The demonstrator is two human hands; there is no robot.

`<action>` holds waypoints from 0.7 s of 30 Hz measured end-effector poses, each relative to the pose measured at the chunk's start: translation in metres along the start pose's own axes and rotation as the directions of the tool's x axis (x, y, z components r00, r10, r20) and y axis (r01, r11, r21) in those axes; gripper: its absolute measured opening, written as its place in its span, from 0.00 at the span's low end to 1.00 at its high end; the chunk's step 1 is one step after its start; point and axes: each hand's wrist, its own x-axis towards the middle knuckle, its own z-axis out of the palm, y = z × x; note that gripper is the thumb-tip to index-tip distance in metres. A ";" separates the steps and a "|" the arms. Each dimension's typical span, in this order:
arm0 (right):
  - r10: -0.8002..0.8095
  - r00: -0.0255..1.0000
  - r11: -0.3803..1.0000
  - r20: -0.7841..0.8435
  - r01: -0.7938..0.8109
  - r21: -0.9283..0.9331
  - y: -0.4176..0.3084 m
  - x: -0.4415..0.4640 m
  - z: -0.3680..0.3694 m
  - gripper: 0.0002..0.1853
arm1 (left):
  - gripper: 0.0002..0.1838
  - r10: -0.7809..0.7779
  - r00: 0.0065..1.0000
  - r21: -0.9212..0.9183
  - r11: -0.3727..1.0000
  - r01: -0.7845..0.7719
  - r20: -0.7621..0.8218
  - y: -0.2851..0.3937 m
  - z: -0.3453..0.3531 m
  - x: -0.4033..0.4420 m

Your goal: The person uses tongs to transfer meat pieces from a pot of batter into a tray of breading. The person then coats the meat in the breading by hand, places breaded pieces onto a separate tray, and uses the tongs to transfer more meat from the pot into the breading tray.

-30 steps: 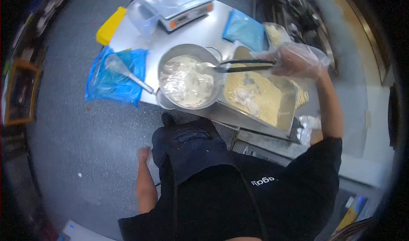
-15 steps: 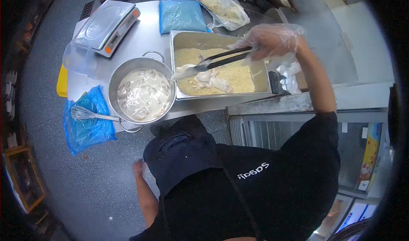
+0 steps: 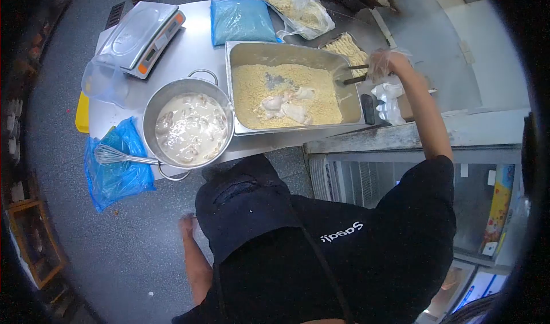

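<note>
My right hand (image 3: 388, 64), in a clear plastic glove, is closed around black tongs (image 3: 356, 79) at the right end of a deep metal tray (image 3: 243, 130). The tongs' tips are apart over the tray, with nothing between them. Pale, wet-looking raw chicken pieces (image 3: 293, 113) lie on a bed of yellowish crumbs (image 3: 252, 86) in the tray. Left of it, touching or nearly so, stands a two-handled metal pot (image 3: 150, 121) with pieces in milky batter (image 3: 192, 126). My left hand (image 3: 187, 225) hangs low beside my body, its fingers mostly hidden.
A digital scale (image 3: 137, 35) and a clear plastic jug (image 3: 103, 83) stand at the table's left. A whisk (image 3: 123, 155) lies on a blue bag (image 3: 117, 181). Behind the tray are a blue packet (image 3: 242, 22), a bag of crumbs (image 3: 301, 15) and a container of pale strips (image 3: 346, 48).
My right hand has moved the tongs rightward and away from the pot. The batter-coated piece they gripped has been let go, and another piece now lies on the crumbs.
</note>
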 end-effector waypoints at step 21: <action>-0.396 0.828 0.866 -0.397 0.193 -0.461 -0.333 0.156 -0.110 0.16 | 0.19 0.044 0.965 0.027 0.999 -0.038 -0.260 0.001 0.051 -0.024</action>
